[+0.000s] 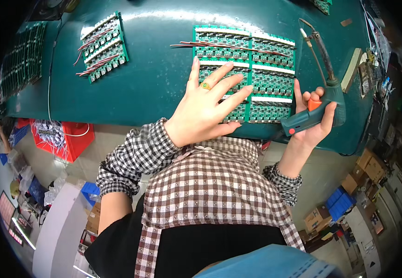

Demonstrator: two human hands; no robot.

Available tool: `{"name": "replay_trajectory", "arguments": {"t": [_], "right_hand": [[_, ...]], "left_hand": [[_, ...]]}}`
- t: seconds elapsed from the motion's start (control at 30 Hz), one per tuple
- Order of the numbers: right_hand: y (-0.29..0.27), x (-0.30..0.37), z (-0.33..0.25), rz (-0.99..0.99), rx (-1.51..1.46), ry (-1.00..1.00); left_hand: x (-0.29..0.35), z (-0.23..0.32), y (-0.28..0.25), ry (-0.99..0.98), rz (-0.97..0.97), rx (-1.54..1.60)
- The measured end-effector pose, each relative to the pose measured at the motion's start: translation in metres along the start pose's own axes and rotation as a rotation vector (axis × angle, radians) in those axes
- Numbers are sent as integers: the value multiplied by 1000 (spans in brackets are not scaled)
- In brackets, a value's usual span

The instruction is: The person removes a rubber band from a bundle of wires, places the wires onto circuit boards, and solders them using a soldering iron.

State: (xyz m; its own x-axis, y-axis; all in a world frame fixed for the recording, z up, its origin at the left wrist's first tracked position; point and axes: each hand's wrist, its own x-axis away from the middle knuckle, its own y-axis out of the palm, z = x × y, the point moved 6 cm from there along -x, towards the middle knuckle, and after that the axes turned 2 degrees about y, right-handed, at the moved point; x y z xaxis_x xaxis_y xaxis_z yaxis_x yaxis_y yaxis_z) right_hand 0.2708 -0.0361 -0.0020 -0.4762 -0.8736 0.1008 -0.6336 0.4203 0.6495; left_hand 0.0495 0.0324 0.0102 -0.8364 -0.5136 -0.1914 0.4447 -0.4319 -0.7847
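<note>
In front of me on the green table lies a panel of green circuit boards (273,83) with white strips and rows of small parts. My left hand (208,102) rests flat on its left half, fingers spread, a ring on one finger. Several thin red and dark wires (228,45) lie across the panel's upper part, beyond my fingertips. At the panel's right edge my right hand (313,127) is wrapped round the handle of a green soldering gun (338,104) with an orange trigger. Its metal tip and a thin feed tube point away from me, above the table.
A smaller board panel (103,48) with wires lies at the far left, and a row of boards (24,58) stands beyond it. Below the table's left edge is a red bin (73,141) holding white wires. A pale bar (351,70) and clutter line the right side.
</note>
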Motion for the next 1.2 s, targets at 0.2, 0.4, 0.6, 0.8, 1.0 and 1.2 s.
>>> {"name": "replay_trajectory", "arguments": {"t": [0.2, 0.4, 0.6, 0.8, 1.0, 1.2], "right_hand": [[-1, 5, -6, 78, 27, 67], [1, 4, -3, 77, 60, 67], [-6, 7, 5, 49, -4, 59], [-4, 9, 5, 94, 6, 65], [-7, 5, 0, 71, 61, 73], [-5, 5, 0, 69, 79, 75]], "left_hand": [[4, 8, 1, -17, -27, -7], [-2, 13, -2, -53, -81, -6], [-13, 18, 13, -22, -48, 84], [-10, 12, 16, -12, 17, 93], [-15, 18, 13, 3, -54, 88], [-17, 19, 15, -42, 49, 91]]}}
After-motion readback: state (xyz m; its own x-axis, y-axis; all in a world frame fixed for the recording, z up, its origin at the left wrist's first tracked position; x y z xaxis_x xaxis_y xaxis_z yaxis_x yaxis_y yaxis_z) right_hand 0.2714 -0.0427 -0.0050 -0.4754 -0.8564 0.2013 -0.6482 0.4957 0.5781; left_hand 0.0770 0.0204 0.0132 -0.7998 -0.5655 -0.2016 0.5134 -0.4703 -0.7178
